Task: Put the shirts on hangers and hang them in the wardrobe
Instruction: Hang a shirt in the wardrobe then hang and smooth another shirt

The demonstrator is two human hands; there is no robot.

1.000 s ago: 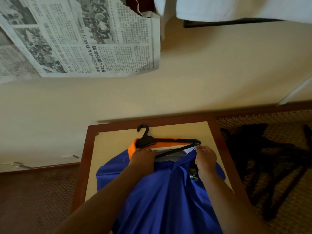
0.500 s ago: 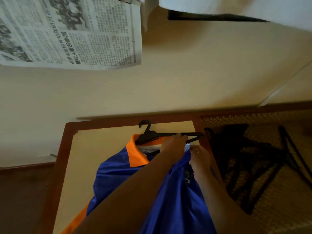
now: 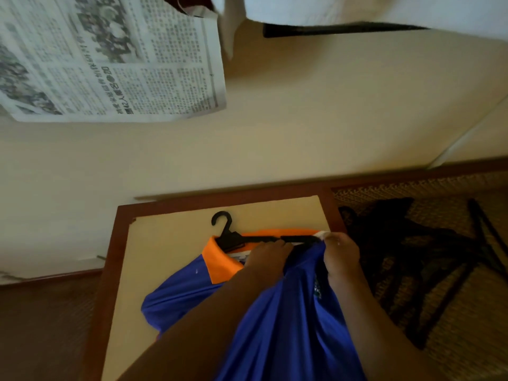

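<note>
At lower centre, a blue shirt (image 3: 275, 325) lies on the surface (image 3: 170, 232). The left hand (image 3: 265, 259) grips the black hanger (image 3: 247, 239) inside the orange collar (image 3: 217, 265); the right hand (image 3: 341, 257) pinches the shoulder fabric. Best stretch that shoulder over the hanger's end, hook kept free. Newspaper (image 3: 110, 59) hangs upper left.

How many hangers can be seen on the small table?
1. The black hanger lies at the orange collar of the blue shirt; the left hand rests on it. The dark heap on the floor to the right may hide more.
</note>
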